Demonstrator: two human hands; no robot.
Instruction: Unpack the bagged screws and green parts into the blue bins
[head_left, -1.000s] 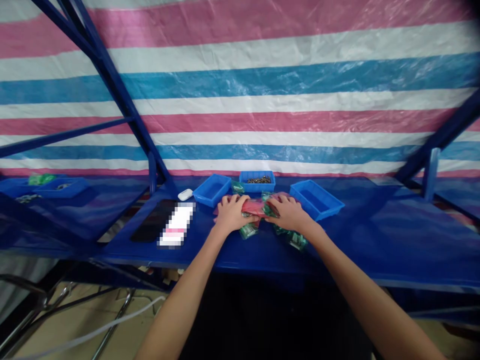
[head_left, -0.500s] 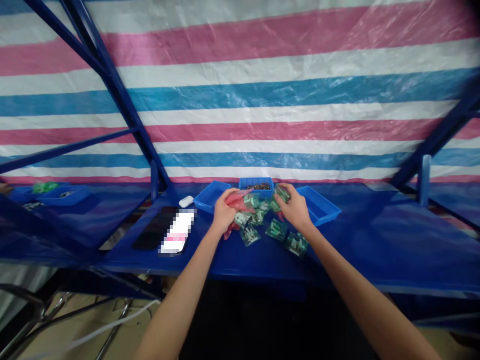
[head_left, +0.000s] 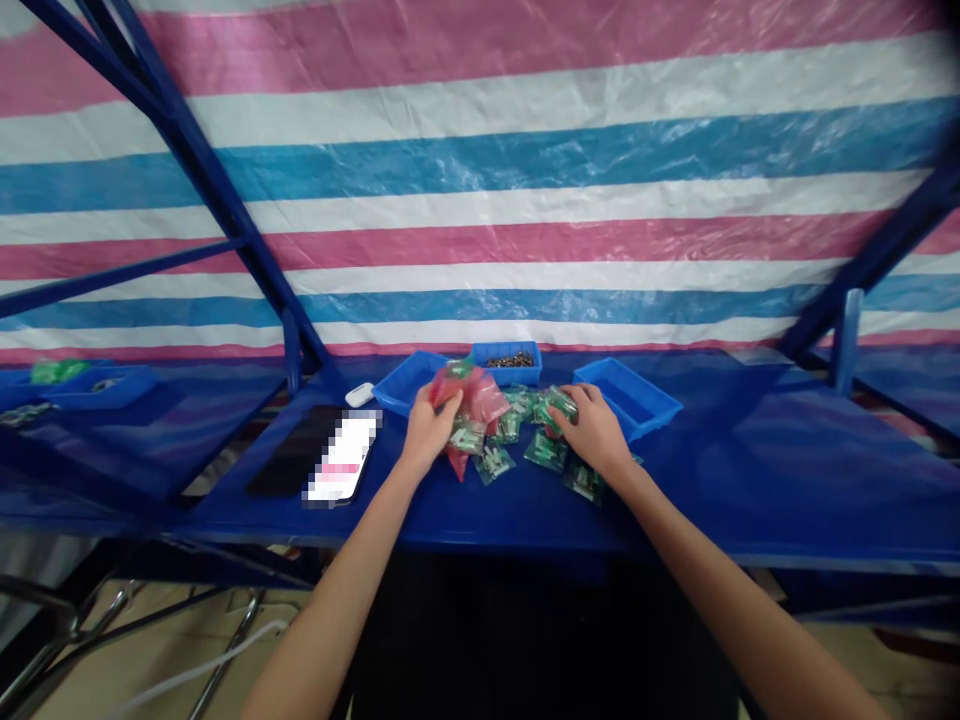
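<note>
My left hand (head_left: 430, 425) is closed on a red plastic bag (head_left: 484, 395), raised above a pile of small clear packets. A greenish packet shows at the top of this bag. My right hand (head_left: 594, 425) grips a small green-tinted packet (head_left: 562, 403) between thumb and fingers, at the right side of the pile. Between and below the hands lie several more packets (head_left: 493, 463) with small pale pieces inside; the exact kind of the pieces is too small to tell. One packet (head_left: 546, 450) lies just below my right hand's fingers.
Behind the pile stands a blue bin (head_left: 512, 362) of small brassy metal parts. Blue trays stand left (head_left: 409, 382) and right (head_left: 637, 398). On the left of the blue table (head_left: 750, 480) are a lit phone (head_left: 343, 457), a dark flat object (head_left: 292, 455) and a white case (head_left: 360, 395).
My left hand has lifted and turned the red bag, bunching it upward. My right hand has moved slightly lower, still with a packet. The whole view has shifted a little.
</note>
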